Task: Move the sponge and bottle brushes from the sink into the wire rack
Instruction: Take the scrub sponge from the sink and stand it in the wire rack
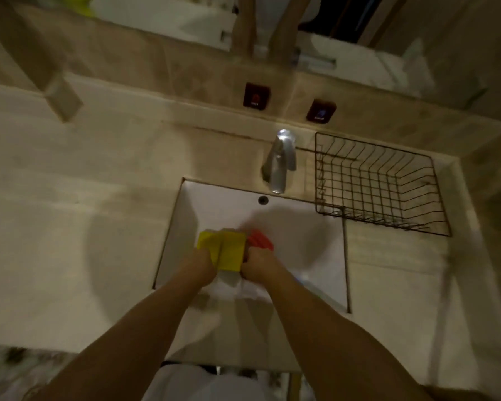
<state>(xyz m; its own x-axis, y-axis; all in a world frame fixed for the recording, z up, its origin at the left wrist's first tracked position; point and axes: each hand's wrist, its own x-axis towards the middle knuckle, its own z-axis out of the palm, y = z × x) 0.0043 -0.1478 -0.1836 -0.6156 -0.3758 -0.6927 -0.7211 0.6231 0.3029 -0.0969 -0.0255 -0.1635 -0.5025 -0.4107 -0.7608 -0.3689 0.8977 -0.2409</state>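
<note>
— Both hands, left and right, are down in the white rectangular sink?
— Yes, fingers clenched on the yellow block sponge; an orange-red brush is just beyond the right fingers, the black wire rack well apart.

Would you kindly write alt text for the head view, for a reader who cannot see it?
Both hands, left and right, grip a yellow sponge over a white sink, with something red beside it. An empty wire rack sits on the counter right of the tap.
</note>
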